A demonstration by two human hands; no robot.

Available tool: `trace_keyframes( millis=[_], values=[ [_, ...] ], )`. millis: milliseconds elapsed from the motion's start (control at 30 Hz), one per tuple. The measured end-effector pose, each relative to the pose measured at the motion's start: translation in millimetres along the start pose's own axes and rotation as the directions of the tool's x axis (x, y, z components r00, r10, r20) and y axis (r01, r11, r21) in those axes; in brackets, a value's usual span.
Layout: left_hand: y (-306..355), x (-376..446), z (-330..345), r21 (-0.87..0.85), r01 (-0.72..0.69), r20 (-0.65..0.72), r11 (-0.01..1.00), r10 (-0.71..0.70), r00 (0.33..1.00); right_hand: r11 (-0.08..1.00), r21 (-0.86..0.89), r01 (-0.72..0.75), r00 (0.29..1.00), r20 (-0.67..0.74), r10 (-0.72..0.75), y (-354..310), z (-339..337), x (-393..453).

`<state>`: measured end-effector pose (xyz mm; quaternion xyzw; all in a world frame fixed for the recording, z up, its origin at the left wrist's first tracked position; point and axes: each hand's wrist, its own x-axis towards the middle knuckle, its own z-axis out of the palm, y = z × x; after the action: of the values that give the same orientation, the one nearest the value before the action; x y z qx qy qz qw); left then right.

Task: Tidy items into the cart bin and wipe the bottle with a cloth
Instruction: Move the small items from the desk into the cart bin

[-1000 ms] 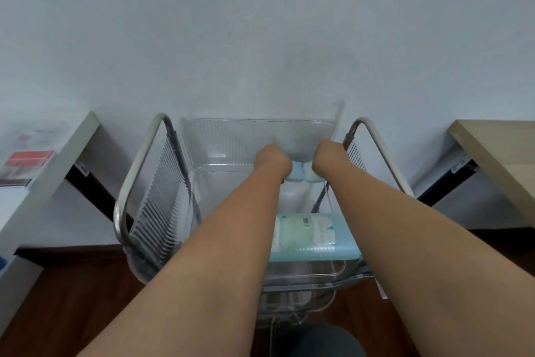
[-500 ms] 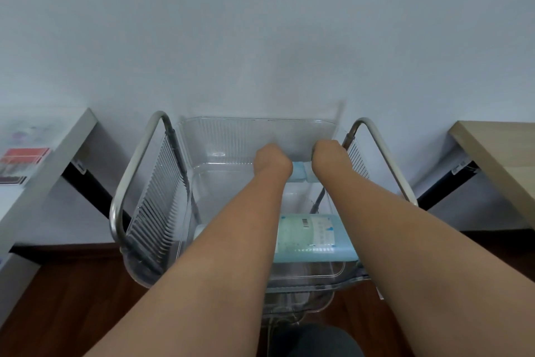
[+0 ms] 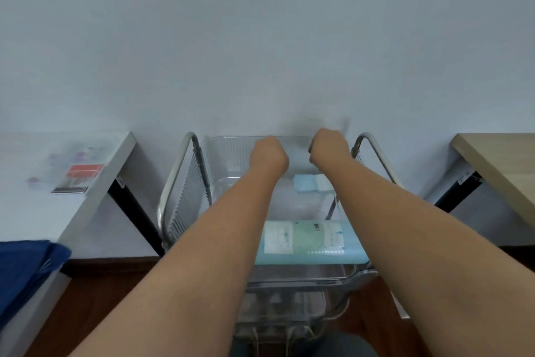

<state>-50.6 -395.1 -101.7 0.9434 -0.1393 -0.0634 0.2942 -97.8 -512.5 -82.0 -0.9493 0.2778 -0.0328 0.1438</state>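
Both hands, the left hand and the right hand, hover over the far end of the clear bin; their fingers are hidden, so I cannot tell the grip. A blue cloth lies on the bin floor at the far right, and the bottle lies flat at the near side.

Both hands' fingers curl out of sight; items on the white table are blurred.

Two hands, the left hand and the right hand. One clear bin at centre frame, holding one blue bottle and one blue cloth. Two counters: one white counter at left, one wooden counter at right.
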Motion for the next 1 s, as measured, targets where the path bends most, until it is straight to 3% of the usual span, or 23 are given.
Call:
trace_keyframes(
  millis=[67, 133, 300, 467, 633, 833, 1000],
  values=[
    [2.7, -5.1, -32.8, -0.004, -0.048, -0.071, 0.999, 0.047, 0.996, 0.959, 0.281, -0.037, 0.998, 0.061, 0.021, -16.1, -14.4, -4.1],
    [1.5, -12.0, -72.1, -0.024, -0.089, -0.141, 0.996, 0.084, 0.986, 0.847, 0.528, -0.063, 0.995, 0.104, 0.010, -34.6, -27.8, -12.9],
    [-38.5, -34.5, -177.2, -0.056, -0.074, -0.347, 0.996, 0.050, 0.936, 0.620, 0.785, -0.006, 0.991, 0.086, -0.098, -88.5, -42.5, -51.6],
    [-120.7, -64.3, -260.9, -0.100, 0.092, -0.427, 0.991, -0.126, 0.895, 0.600, 0.785, 0.154, 0.960, 0.025, -0.278, -154.9, -38.1, -82.4],
    [-207.2, -88.0, -302.9, -0.134, 0.279, -0.417, 0.951, -0.309, 0.854, 0.628, 0.730, 0.269, 0.908, 0.025, -0.418, -221.9, -17.1, -102.6],
    [-271.0, -92.5, -302.3, -0.131, 0.367, -0.393, 0.921, -0.388, 0.834, 0.650, 0.755, 0.091, 0.888, 0.234, -0.397, -286.6, 20.1, -114.6],
    [-297.4, -79.2, -291.2, -0.121, 0.361, -0.327, 0.925, -0.381, 0.865, 0.630, 0.774, -0.067, 0.900, 0.319, -0.296, -309.3, 46.1, -109.6]
  ],
)
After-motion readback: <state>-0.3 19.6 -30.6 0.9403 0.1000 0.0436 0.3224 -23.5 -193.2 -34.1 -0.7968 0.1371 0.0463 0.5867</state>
